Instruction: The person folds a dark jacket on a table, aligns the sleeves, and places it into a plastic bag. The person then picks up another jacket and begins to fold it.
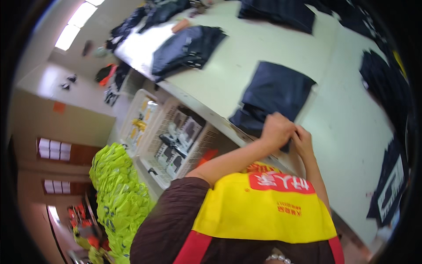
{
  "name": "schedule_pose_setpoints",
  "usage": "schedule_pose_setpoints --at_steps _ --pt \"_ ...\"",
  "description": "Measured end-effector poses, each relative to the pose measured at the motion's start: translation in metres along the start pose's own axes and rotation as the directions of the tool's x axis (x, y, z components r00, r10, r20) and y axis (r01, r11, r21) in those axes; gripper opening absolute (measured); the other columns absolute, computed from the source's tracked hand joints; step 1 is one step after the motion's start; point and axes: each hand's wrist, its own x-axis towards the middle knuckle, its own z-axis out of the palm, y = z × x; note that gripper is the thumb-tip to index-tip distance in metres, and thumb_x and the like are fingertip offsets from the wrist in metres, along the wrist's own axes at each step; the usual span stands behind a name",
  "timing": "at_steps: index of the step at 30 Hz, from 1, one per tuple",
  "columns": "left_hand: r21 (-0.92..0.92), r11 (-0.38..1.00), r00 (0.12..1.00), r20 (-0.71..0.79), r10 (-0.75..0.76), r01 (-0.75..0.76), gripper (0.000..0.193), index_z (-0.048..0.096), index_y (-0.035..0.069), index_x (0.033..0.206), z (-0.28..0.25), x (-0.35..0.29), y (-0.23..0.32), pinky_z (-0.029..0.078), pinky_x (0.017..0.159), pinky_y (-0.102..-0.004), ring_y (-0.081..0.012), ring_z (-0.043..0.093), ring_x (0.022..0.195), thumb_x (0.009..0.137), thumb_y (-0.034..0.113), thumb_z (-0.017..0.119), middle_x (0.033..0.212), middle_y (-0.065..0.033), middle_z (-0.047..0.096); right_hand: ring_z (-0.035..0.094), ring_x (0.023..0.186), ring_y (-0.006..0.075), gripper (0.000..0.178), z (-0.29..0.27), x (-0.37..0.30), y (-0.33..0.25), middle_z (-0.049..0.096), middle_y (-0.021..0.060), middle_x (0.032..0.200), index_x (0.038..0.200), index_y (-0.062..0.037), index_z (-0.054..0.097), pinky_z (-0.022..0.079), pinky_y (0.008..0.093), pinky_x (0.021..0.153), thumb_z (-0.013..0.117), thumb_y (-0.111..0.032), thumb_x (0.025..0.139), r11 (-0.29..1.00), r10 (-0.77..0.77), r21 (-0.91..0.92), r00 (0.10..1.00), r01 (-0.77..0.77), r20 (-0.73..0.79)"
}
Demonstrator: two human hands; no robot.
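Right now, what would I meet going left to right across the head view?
Lime-green plastic pile → white basket → left hand on a folded dark garment → right hand → white-panelled dark stack.

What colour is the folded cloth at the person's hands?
The folded cloth is dark navy blue, shown in the head view.

Yellow fabric bib apron [263, 211] over a dark brown short-sleeved top [171, 215].
The apron carries a red rounded panel [281, 182] with white lettering, smaller red print [289, 208] below, and red fabric straps [192, 247] on both sides; the sleeve looks crinkled, white pearl-like round beads [278, 257] circle the neckline, and the forearms [235, 159] are bare.
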Motion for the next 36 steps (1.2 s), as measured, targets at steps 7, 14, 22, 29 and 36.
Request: schedule_pose_setpoints --at_steps 7,14,22,29,36 --pt "0.089 0.994 0.966 -0.256 -0.046 0.071 0.004 0.065 0.011 0.071 -0.008 -0.008 -0.007 0.035 0.078 -0.0383 -0.0230 0.055 0.081 0.071 0.012 0.069 0.079 -0.0021 0.058 0.056 0.065 0.0337 0.014 0.006 -0.014 -0.014 0.057 0.0150 0.072 0.079 -0.0024 0.059 0.044 0.0380 0.058 0.062 -0.016 0.083 0.925 -0.122 -0.378 0.969 0.032 -0.216" --pt "0.118 0.949 0.925 -0.286 -0.249 0.292 0.006 0.064 0.008 0.072 -0.030 -0.027 -0.043 0.037 0.082 -0.0394 -0.0258 0.053 0.089 0.073 0.013 0.069 0.085 -0.0051 0.059 0.056 0.063 0.0328 0.017 0.008 -0.019 -0.014 0.055 0.0121 0.068 0.072 -0.0067 0.056 0.044 0.0395 0.053 0.064 -0.019 0.081 0.887 -0.161 -0.461 0.954 0.027 -0.254" --pt "-0.246 0.580 0.592 -0.027 -0.805 0.777 0.016 0.064 0.000 0.083 -0.045 -0.060 -0.143 0.041 0.086 -0.0380 -0.0322 0.055 0.095 0.080 0.016 0.064 0.098 -0.0172 0.061 0.059 0.069 0.0247 0.017 0.001 -0.030 0.006 0.059 0.0118 0.076 0.087 -0.0028 0.060 0.047 0.0336 0.060 0.062 -0.019 0.083 0.984 0.097 -0.123 0.965 -0.130 -0.242" --pt "0.146 0.989 0.923 0.383 -0.022 -0.037 0.090 0.039 0.006 0.135 -0.059 -0.035 -0.048 0.020 0.105 -0.0569 -0.0399 0.028 0.131 0.063 0.042 0.078 0.137 -0.0232 0.036 0.059 0.092 0.0163 0.059 -0.001 -0.004 -0.005 0.060 0.0132 0.106 0.125 0.0000 0.047 0.049 0.0301 0.079 0.066 -0.032 0.079 0.548 0.682 0.585 0.724 -0.598 0.100" --pt "-0.224 0.964 0.988 -0.074 0.133 -0.146 0.095 0.044 0.007 0.131 -0.075 -0.046 -0.024 0.034 0.100 -0.0491 -0.0390 0.044 0.120 0.048 0.027 0.084 0.130 -0.0209 0.044 0.058 0.085 0.0133 0.052 -0.006 0.021 -0.132 0.059 0.0087 0.093 0.124 0.0031 0.044 0.047 0.0256 0.074 0.061 -0.022 0.082 0.860 0.461 0.250 0.887 -0.445 -0.007"
